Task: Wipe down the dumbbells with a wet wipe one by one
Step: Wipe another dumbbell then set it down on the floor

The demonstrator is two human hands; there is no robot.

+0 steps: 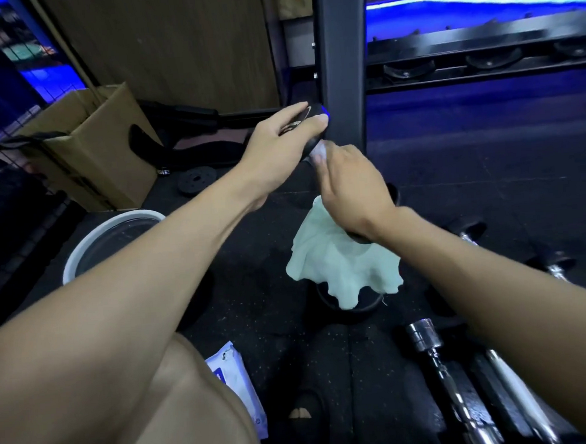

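A black dumbbell [314, 141] is held up in front of me above the floor. My left hand [280, 143] grips its far head from the left, fingers curled over the top. My right hand [351, 190] is wrapped round the dumbbell's handle through a pale green wipe [342, 263], which hangs loose below the hand. The handle and the near head are mostly hidden by the right hand and the wipe. More dumbbells [429, 344] with chrome handles lie on the floor at the lower right.
A white-rimmed bucket [80, 248] stands at the left, a cardboard box [102, 154] behind it. A wet-wipe pack [236, 379] lies by my knee. A dark rack post [341, 57] rises just behind the dumbbell, with a rack shelf [479, 44] to the right. A black weight plate [196, 179] lies on the floor.
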